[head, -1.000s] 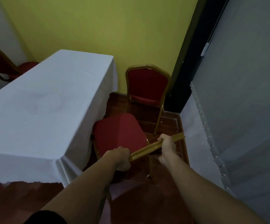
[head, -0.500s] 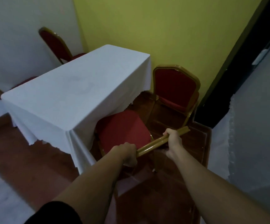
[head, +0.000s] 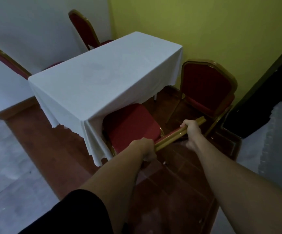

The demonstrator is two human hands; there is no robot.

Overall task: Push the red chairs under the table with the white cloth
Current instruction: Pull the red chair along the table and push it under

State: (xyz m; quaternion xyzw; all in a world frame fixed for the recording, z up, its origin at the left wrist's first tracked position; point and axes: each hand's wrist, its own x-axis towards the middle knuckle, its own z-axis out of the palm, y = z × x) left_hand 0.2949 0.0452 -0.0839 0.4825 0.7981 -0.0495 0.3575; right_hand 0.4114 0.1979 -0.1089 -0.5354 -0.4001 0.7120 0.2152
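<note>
Both hands, left hand [head: 146, 147] and right hand [head: 191, 128], gripping gold chair back [head: 174, 138], white-clothed table [head: 103, 78] just beyond, yellow wall [head: 204, 27] behind, red-brown floor [head: 52, 149] below

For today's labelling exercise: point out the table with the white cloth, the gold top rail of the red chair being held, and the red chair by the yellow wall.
Table with the white cloth [head: 103, 76], head view, cloth top.
Gold top rail [head: 172, 138], head view, mid-rail between the hands.
Red chair by the yellow wall [head: 206, 83], head view, red backrest.

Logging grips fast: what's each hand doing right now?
Left hand: closed on the chair's gold top rail.
Right hand: closed on the same rail, nearer its far end.
</note>
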